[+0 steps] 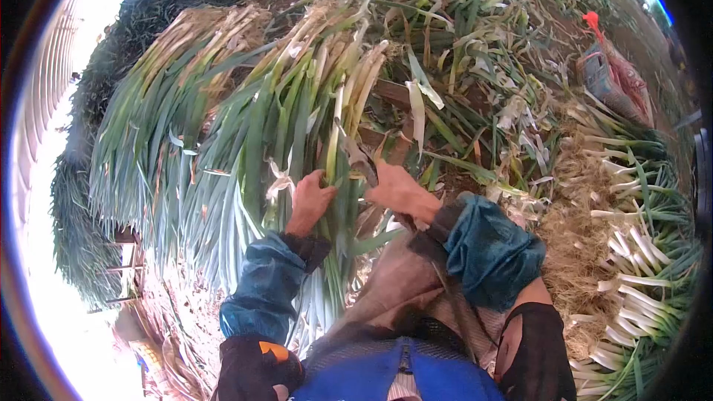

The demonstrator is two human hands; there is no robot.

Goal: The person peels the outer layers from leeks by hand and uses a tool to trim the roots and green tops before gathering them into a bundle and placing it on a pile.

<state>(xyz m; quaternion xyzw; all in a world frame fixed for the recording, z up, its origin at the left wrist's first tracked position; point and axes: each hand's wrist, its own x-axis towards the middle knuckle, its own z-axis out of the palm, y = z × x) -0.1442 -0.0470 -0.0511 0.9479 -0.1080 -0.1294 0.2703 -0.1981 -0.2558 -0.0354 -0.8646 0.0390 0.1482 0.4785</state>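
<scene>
Long spring onions (pixel 260 119) lie in a thick pile before me, their pale roots at the far end and green leaves hanging toward me. My left hand (pixel 310 199) has its fingers closed on some of the green leaves at the pile's right edge. Just to its right, my right hand (pixel 399 191) grips a pair of metal shears (pixel 356 154). The blades point up and left, against the leaves and pale stalks. Whether the blades are closed on a leaf I cannot tell.
Stripped leaves and trimmings (pixel 475 37) cover the ground beyond my right hand. Cleaned spring onions (pixel 635 293) lie in a row at the right, roots inward. A net bag with a red tie (pixel 615 78) sits at the upper right. More dark green onions (pixel 85 141) are heaped at the left.
</scene>
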